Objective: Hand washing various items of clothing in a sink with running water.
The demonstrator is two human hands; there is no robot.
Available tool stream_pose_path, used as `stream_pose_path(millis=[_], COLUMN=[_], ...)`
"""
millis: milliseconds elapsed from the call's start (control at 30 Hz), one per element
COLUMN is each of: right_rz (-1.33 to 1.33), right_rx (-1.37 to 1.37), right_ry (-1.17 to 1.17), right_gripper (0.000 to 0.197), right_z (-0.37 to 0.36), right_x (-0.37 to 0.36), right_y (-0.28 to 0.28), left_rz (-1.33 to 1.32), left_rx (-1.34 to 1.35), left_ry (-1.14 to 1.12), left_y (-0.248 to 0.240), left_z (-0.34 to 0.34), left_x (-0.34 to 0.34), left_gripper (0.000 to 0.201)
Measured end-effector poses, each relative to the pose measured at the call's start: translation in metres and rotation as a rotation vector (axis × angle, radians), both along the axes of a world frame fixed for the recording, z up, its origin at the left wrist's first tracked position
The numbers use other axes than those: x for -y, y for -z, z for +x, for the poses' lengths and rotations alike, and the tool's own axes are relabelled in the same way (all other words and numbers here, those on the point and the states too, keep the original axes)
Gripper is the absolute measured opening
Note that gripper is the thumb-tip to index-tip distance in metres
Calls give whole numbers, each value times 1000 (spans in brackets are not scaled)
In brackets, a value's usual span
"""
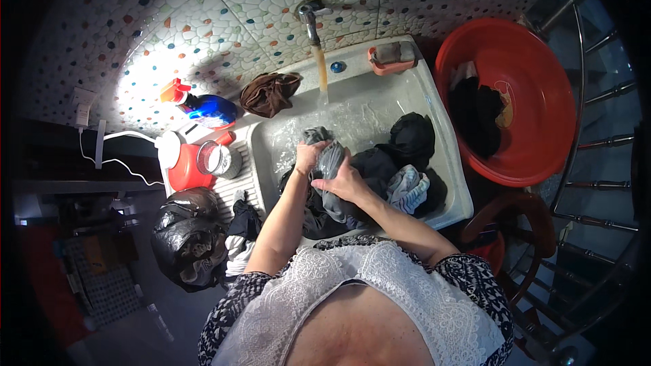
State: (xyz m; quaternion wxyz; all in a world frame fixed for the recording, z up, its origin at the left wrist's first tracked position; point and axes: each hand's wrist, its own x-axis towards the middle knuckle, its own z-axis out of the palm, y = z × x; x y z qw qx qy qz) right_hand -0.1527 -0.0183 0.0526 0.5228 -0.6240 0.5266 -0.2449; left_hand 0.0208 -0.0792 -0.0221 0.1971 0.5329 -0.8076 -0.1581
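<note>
Grey cloth [331, 157]: one, wet-looking, bunched; held over the middle of the sink, its near end trailing onto the dark laundry.
Left hand [309, 154]: closed on the far left part of the grey cloth.
Right hand [344, 184]: gripping the same cloth just right of and nearer than the left hand; thumb extended leftward across it.
Sink [352, 71]: white, rectangular, with a ribbed board along its left side; rippled water at the far side of the bowl.
Dark laundry [411, 141]: several black pieces, heaped in the near and right parts of the bowl.
Striped cloth [408, 188]: pale, crumpled, among the dark pieces, right of the right hand.
Tap [310, 22]: metal, on the far wall; tan length below the spout, hose or stream cannot be told.
Soap dish [391, 66]: orange-pink, far right corner of the sink.
Brown cloth [270, 93]: crumpled, on the far left ledge.
Spray bottle [211, 111]: blue, red trigger, lying left of the brown cloth.
Glass jar [224, 161]: pale contents, on the left board, beside a red container [188, 171].
Black plastic bag [190, 238]: bulging, near left.
Red basin [542, 132]: round, right of the sink; dark clothing [479, 116] inside.
</note>
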Motion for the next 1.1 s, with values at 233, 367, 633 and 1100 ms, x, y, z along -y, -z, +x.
stream_pose_path(millis=[233, 367, 633, 1100], right_rz=[-19, 450, 1375, 1425], right_rx=[-273, 248, 1432, 1713], right_ry=[-346, -373, -540, -131], right_gripper=[42, 40, 59, 60], right_z=[14, -9, -21, -12], right_x=[18, 36, 26, 22], right_y=[17, 3, -10, 14], left_rz=[565, 708, 1213, 927], left_rx=[207, 266, -948, -2373], left_ry=[-473, -186, -118, -268], left_y=[-70, -103, -94, -93], left_z=[-48, -37, 14, -38], left_x=[6, 15, 33, -4], left_gripper=[32, 48, 85, 99])
